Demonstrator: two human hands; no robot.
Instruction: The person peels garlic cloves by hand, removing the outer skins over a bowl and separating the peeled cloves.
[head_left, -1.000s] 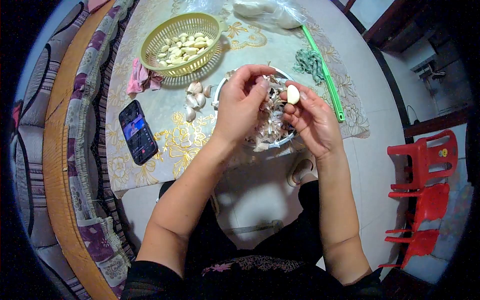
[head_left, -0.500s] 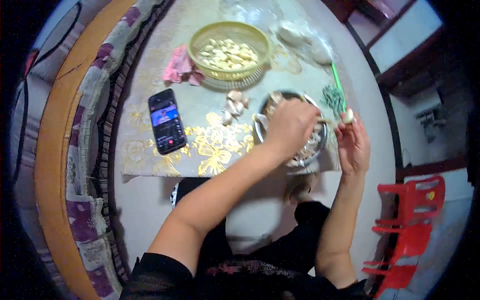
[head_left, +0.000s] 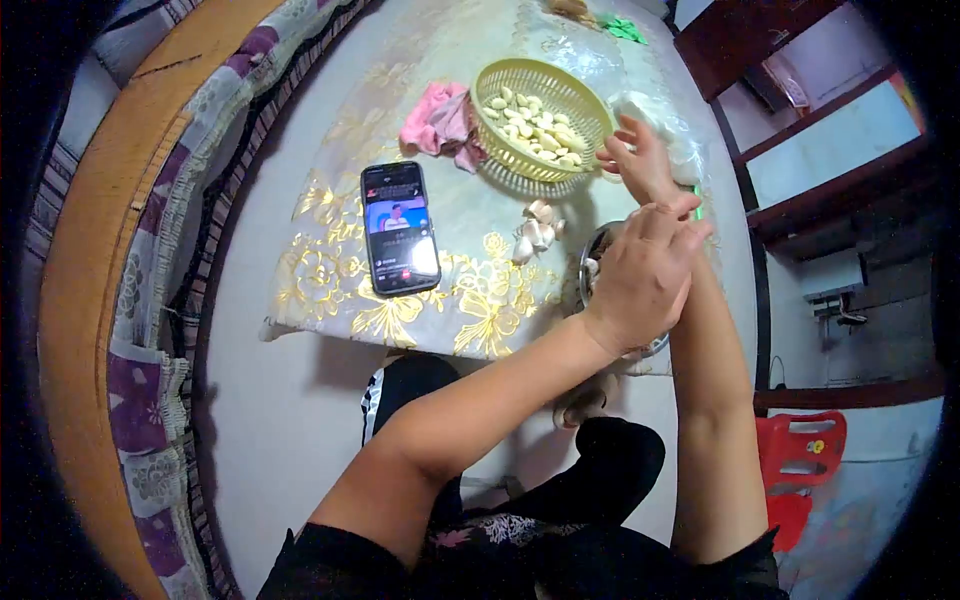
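Beside the near right rim of the yellow plastic basket (head_left: 520, 165), my right hand (head_left: 642, 165) has its fingers apart, with nothing visible in them. Peeled garlic cloves (head_left: 540, 130) lie in the basket. My left hand (head_left: 650, 270) is over the metal bowl (head_left: 586, 280), crossing in front of my right forearm. Its fingers are curled together and the fingertips are partly hidden, so I cannot make out what they hold. Most of the bowl is covered by that hand. Several unpeeled garlic cloves (head_left: 538, 230) rest on the tablecloth between basket and bowl.
A lit phone (head_left: 400, 230) lies left of the unpeeled cloves. A pink cloth (head_left: 440, 122) touches the basket's left side. Clear plastic bags (head_left: 682, 140) are at the right edge of the table (head_left: 360, 310). Red chairs (head_left: 805, 450) stand on the floor at right.
My right hand has moved from right of the bowl up to the basket, and the peeled clove no longer shows in its fingers. My left hand stays by the bowl. The view has shifted.
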